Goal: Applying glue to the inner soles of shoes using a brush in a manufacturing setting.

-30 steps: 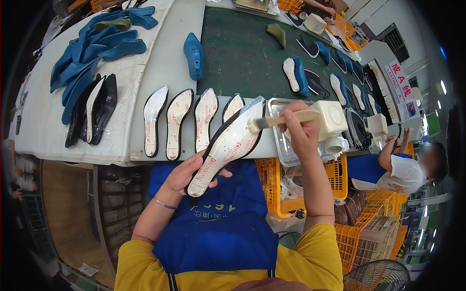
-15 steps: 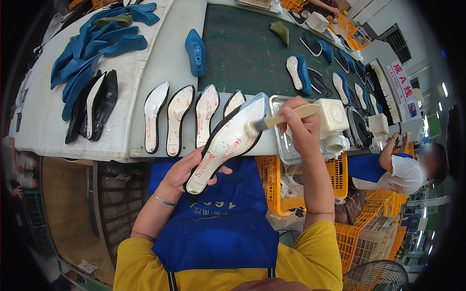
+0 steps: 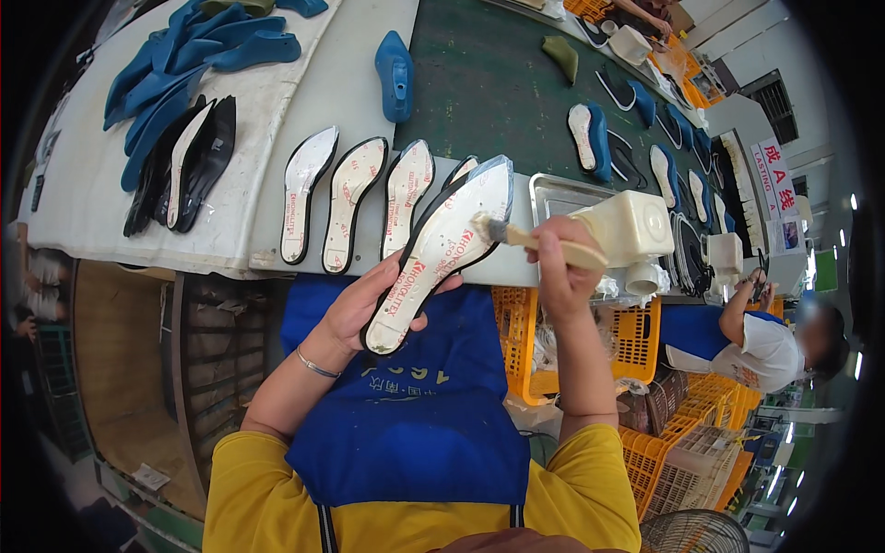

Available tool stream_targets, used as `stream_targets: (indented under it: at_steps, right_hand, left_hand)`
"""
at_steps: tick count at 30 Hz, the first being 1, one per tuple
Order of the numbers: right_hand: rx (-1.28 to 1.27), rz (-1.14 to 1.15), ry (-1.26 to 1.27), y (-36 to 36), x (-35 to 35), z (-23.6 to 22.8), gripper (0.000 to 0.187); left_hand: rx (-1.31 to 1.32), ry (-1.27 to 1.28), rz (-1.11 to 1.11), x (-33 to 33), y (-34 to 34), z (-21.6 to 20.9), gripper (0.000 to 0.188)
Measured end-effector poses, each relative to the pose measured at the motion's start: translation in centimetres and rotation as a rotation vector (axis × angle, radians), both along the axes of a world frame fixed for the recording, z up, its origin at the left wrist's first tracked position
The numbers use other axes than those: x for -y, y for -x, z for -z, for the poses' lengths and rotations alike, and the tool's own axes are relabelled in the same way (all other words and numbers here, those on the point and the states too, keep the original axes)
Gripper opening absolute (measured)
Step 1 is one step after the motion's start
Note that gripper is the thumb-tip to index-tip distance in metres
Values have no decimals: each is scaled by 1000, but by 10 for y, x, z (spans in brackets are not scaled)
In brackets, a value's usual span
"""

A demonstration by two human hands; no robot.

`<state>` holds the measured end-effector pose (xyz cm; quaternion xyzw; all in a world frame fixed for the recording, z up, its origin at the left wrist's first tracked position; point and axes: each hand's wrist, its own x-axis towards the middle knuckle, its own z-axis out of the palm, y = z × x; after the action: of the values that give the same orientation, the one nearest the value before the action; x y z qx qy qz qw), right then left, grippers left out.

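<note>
Insole (image 3: pixel 441 251) clamped in L grip (image 3: pixel 361 300), brush (image 3: pixel 522 238) clamped in R grip (image 3: pixel 562 272), bristles (image 3: pixel 483 224) touching insole

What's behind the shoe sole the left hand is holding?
Behind the held sole, another white sole shows its far end; the rest of it is covered.
</note>
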<state>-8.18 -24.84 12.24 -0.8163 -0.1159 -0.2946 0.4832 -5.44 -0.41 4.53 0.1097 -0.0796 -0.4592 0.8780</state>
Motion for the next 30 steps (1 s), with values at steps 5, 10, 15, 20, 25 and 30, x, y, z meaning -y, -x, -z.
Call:
stream_targets:
  at_steps: [5,10,15,20,25,30]
  right_hand:
    - [-42,-132,-81,8,-25,15,3]
    - [-24,25,-222,-4,-13,17,8]
    - [-42,156,-250,-15,-8,14,11]
    - [-33,216,-187,7,-31,32,7]
    - [-82,125,-232,19,-53,49,7]
    - [-43,133,-237,17,-56,48,9]
  left_hand:
    - [-92,28,-14,3,3,3,51]
    - [-173,45,-25,4,3,0,50]
    - [-196,64,-22,5,4,-2,48]
    - [-194,45,-71,10,6,-1,46]
    - [-224,2,-94,12,8,4,46]
    - [-254,-24,-102,11,7,6,48]
